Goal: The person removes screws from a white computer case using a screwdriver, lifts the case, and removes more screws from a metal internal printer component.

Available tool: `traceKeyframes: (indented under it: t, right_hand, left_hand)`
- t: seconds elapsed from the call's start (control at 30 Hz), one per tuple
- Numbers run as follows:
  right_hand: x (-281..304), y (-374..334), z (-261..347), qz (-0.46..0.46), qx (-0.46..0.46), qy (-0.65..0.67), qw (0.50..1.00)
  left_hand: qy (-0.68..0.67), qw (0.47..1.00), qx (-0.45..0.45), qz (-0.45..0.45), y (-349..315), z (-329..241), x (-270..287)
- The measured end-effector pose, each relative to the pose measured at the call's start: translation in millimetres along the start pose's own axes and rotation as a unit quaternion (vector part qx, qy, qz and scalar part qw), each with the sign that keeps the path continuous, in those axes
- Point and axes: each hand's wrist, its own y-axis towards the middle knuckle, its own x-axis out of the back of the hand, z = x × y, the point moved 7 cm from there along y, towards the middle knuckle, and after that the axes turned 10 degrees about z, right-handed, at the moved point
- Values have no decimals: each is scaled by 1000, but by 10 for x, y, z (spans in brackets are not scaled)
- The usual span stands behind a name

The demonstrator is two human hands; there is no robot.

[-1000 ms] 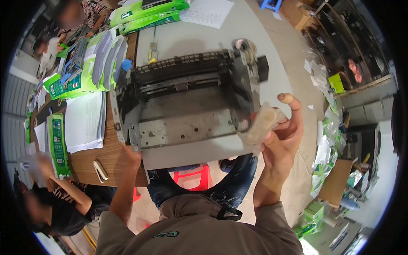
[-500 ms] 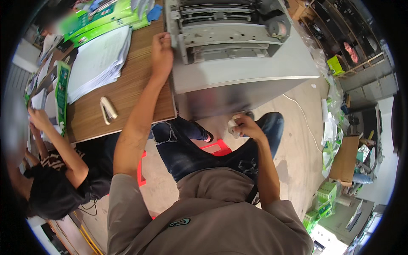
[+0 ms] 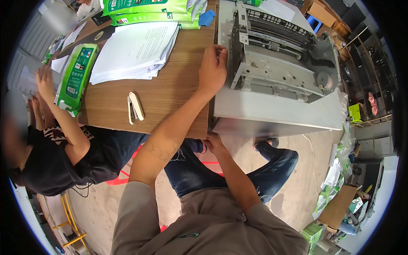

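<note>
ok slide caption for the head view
Left hand beside a grey-and-black metal machine frame, right hand at the near corner of a brown wood-grain table.

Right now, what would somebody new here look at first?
Probably the big dark-and-grey machine frame on the pale table, right of the person's left hand. Next, the stack of white paper on the brown table, with a bright green packet to its left.

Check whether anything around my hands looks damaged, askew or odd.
The machine frame on the grey table, beside your left hand, looks odd: its insides are exposed, with no outer cover over them. The paper stack on the wooden table has uneven, slipped edges. No spill shows.
</note>
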Motion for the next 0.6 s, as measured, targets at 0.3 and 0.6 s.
traceKeyframes:
  t: [0.3,0.6]
  right_hand:
    - [-451,29,98,58,-38,223,972]
    - [386,-1021,896,100,-6,29,995]
  left_hand:
    - [21,1000,11,-16,-28,-25,72]
    - [17,999,-16,26,-19,-74,18]
